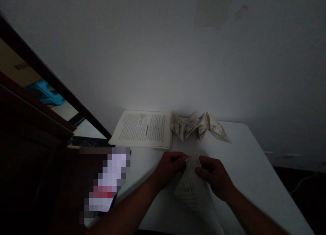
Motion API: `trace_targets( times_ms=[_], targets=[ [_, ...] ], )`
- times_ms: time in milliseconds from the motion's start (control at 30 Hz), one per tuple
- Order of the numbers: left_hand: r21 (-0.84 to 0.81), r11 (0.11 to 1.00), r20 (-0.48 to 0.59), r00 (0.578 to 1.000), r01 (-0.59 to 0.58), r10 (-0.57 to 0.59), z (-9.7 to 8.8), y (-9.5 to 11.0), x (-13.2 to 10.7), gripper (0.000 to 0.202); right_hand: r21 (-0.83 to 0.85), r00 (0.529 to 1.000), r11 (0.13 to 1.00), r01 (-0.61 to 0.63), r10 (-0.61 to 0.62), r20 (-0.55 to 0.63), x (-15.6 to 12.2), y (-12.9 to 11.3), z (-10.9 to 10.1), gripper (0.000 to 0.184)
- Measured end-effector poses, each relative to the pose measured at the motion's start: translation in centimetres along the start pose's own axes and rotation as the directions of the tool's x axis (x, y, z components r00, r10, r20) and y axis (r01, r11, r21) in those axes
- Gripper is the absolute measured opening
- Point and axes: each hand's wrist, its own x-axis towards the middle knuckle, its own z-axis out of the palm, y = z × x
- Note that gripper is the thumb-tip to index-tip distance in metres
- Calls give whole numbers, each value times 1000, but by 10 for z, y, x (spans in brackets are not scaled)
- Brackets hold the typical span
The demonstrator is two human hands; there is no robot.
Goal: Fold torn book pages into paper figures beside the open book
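Between my hands is a printed sheet of paper (192,191), folded to a narrow point at its far end, with its wider part reaching toward me over the table. My left hand (171,167) pinches the left edge near that point. On the opposite edge, my right hand (212,174) grips the paper between thumb and fingers. Just beyond my hands, several folded paper shapes (190,125) made of printed pages stand in a row against the wall. To their left lies a stack of printed pages (142,129).
The white table (244,160) meets a grey wall (158,58) at the back. A pixelated, bright phone-like object (109,180) lies at the left edge. Further left are a dark wooden frame (56,82) and a blue plastic item (47,94). A pale cable (305,180) runs at the right.
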Motion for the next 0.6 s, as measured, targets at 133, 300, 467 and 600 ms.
trace_targets(
  times_ms=[133,300,467,600],
  targets=[
    [87,996,18,999,-29,27,1,3,0,37,-42,1000,999,-4,4,0,0,-3,0,25],
    [237,964,32,993,-119,114,0,1,0,37,-112,1000,994,2,-2,2,0,-2,-2,26],
    [294,946,-5,989,-137,145,0,-1,1,35,-150,1000,989,17,-15,14,1,2,-2,32],
    [335,927,-15,983,-170,185,2,1,0,30,-152,999,988,23,-18,31,0,0,-1,32]
  ],
)
